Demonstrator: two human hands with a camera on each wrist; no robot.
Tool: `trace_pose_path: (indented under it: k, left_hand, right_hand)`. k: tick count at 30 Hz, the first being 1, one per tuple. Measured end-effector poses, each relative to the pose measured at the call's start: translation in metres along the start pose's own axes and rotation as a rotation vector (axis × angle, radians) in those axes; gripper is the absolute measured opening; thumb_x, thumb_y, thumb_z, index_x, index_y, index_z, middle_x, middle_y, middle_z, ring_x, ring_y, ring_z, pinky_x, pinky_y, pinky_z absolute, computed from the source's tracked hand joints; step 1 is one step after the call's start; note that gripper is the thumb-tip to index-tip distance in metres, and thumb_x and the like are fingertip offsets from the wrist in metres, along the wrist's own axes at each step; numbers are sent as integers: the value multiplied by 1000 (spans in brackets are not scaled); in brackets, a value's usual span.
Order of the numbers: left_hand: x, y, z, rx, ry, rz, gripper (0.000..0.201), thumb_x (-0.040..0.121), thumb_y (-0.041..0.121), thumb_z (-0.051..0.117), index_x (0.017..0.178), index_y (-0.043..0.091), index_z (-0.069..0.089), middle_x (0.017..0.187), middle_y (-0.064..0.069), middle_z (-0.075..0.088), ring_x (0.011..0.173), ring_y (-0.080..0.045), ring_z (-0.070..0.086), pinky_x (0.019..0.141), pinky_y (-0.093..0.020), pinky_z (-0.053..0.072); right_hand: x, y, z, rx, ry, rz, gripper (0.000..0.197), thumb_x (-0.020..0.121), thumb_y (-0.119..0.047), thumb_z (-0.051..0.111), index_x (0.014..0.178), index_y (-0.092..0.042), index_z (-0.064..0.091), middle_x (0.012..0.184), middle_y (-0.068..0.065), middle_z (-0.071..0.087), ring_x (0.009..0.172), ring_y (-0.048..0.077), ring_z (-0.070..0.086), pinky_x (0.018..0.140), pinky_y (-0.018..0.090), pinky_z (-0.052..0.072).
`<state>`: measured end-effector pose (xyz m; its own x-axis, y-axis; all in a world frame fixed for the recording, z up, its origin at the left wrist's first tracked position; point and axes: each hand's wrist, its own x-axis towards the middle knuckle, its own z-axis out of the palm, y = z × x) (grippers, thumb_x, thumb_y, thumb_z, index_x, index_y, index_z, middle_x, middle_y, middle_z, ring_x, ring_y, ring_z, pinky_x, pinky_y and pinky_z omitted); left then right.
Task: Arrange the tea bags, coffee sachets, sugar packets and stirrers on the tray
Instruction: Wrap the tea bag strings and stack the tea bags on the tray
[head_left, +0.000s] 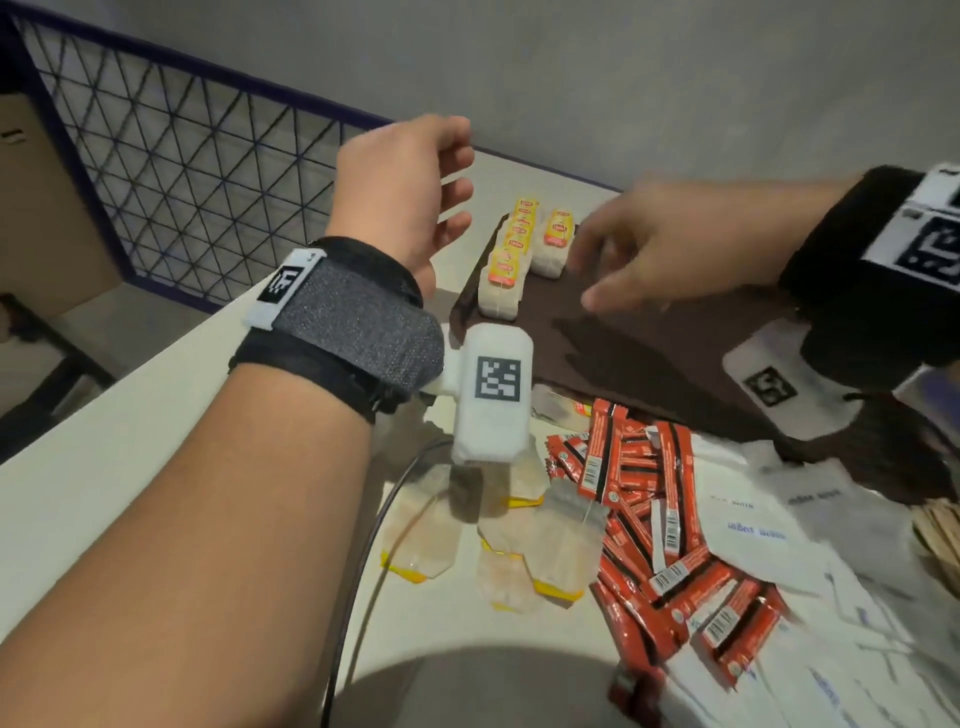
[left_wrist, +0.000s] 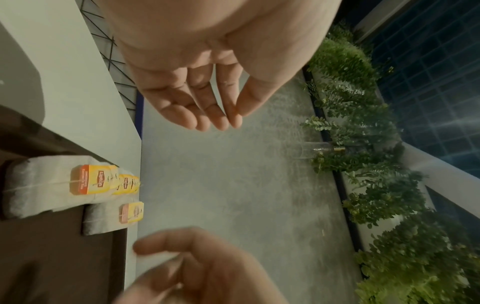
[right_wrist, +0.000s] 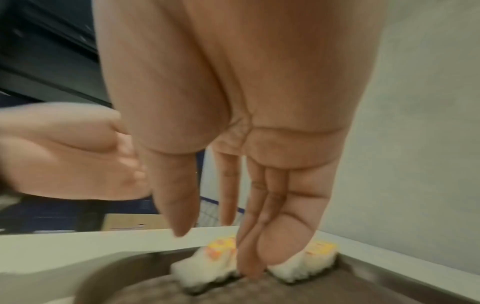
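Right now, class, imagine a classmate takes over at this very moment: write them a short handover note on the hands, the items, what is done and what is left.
Left hand: open, holds nothing, raised beside the tray.
Right hand: open, empty, over the tray next to the rows.
Done: two rows of tea bags in the tray's far corner.
Left: loose tea bags, red coffee sachets, white sugar packets and wooden stirrers lie on the table.

We seem to stand at a hospitality refreshment counter: a pale counter (head_left: 130, 415) against a plain wall (head_left: 623, 78), a wire-mesh partition (head_left: 171, 156), hedge planters (left_wrist: 363, 164) nearby.
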<state>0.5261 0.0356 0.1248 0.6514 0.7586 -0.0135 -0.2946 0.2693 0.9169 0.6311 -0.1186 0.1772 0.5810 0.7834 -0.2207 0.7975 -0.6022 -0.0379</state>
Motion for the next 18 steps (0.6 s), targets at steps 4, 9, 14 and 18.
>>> trace_pose_path:
  k: [4,9,14,18]
  left_hand:
    - [2,3,-5,-35,31,-17,5,94,19,66,94,19,70,82,5,70,69,-12,61,61,-25,49]
    - [1,5,-8,-60,41,-22,5,94,20,66,97,19,70,83,5,70,68,-12,61,61,-25,49]
    - [-3,9,-7,-71,35,-24,7,94,21,65,99,19,71,82,6,70,69,-11,61,60,-24,49]
    - [-4,8,-6,-68,28,-25,9,94,20,66,100,18,71,84,6,71,70,-12,62,62,-25,51]
  right_hand:
    - [-68,-36,16,-318,-133,-260,37,78,-65,54,107,-42,59,91,-17,60,81,2,59,74,33,55]
    - [-118,-72,46,-270,-167,-203,52,80,-81,42,106,-37,47,99,-13,37,83,10,55,77,37,53]
    - [-130,-87,80,-198,-59,-167,54,84,-75,51,109,-27,49,103,-5,38,78,9,46,78,37,50]
    - [-135,-91,95,-120,-41,-156,39,89,-59,57,106,-26,49,104,-4,36,86,21,55,79,40,53]
